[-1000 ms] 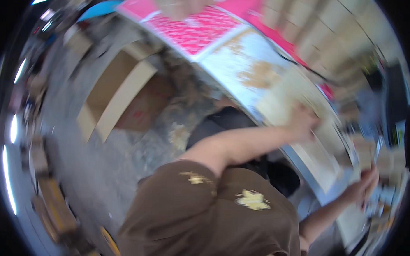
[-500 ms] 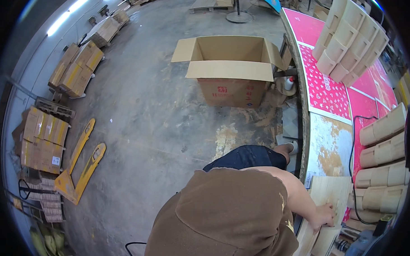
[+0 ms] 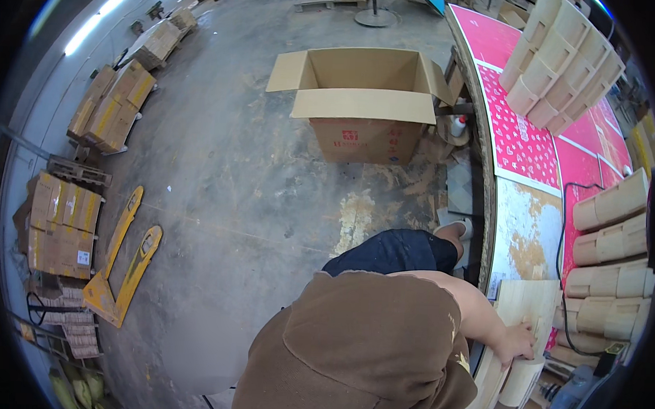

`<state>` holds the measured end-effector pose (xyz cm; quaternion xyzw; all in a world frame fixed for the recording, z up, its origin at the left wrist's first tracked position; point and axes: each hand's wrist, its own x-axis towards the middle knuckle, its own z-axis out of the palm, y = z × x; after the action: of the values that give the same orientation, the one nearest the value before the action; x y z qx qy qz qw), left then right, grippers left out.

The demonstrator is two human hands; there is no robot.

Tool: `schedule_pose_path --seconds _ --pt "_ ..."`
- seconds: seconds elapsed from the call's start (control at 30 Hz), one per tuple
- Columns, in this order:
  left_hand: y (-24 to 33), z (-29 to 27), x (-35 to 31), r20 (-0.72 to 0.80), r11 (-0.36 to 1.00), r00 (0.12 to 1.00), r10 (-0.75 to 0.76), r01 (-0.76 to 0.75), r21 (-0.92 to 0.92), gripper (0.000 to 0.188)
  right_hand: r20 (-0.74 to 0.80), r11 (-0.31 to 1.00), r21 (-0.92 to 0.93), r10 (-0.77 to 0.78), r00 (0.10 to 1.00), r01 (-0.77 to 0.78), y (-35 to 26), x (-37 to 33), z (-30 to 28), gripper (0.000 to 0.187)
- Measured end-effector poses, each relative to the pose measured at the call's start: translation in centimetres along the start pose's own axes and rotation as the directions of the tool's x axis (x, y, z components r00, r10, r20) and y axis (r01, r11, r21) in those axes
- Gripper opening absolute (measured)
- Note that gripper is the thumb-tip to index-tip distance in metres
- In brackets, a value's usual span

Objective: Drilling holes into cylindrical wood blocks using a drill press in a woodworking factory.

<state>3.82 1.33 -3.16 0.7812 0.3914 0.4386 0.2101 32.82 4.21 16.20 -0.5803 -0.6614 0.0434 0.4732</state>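
My left hand [image 3: 514, 344] reaches out over the workbench at the lower right. Its bent fingers close on the end of a pale, rounded wooden piece [image 3: 522, 383]. Beneath and beside that hand lies a flat light wooden board [image 3: 525, 298], with the fingertips against the wood. My right hand is hidden behind my body in the brown top. A grey-blue tool [image 3: 572, 395], blurred at the rim, sits just right of the rounded piece.
Curved wooden pieces stand stacked [image 3: 559, 68] on the pink-covered bench [image 3: 485, 40], and several more lie [image 3: 609, 247] along its right side. A black cable [image 3: 563, 245] crosses it. An open carton [image 3: 366, 137] stands on the floor. Farther left are a yellow pallet jack [image 3: 127, 269] and stacked boxes [image 3: 63, 224].
The floor scene has shifted slightly left and up in the picture. My left hand stays at nearly the same spot on the wood. A brown patch shows below the rounded piece.
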Motion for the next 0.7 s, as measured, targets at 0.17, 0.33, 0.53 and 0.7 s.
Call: schedule_pose_path --seconds 0.17,0.33,0.53,0.7 --pt "1.8 -0.3 1.4 0.041 1.000 0.999 0.002 -0.003 0.017 0.055 0.189 0.914 0.071 0.382 0.905 -0.401 7.7 -4.9 -5.4 0.026" --pt "0.8 -1.3 0.3 -0.056 0.997 0.996 -0.070 0.069 -0.017 0.040 0.305 0.907 -0.409 0.033 0.952 0.100 -0.9 -15.7 4.3 0.044" --pt "0.9 -9.5 -1.8 0.058 0.987 0.992 0.110 -0.102 -0.125 0.036 0.313 0.877 -0.467 0.043 0.949 0.114 -4.0 -17.5 2.7 0.031" --pt "2.6 -17.6 -3.0 0.110 0.985 0.992 0.064 -0.045 -0.165 0.032 0.323 0.952 -0.300 0.041 0.946 0.061 -7.7 -18.3 3.2 0.026"
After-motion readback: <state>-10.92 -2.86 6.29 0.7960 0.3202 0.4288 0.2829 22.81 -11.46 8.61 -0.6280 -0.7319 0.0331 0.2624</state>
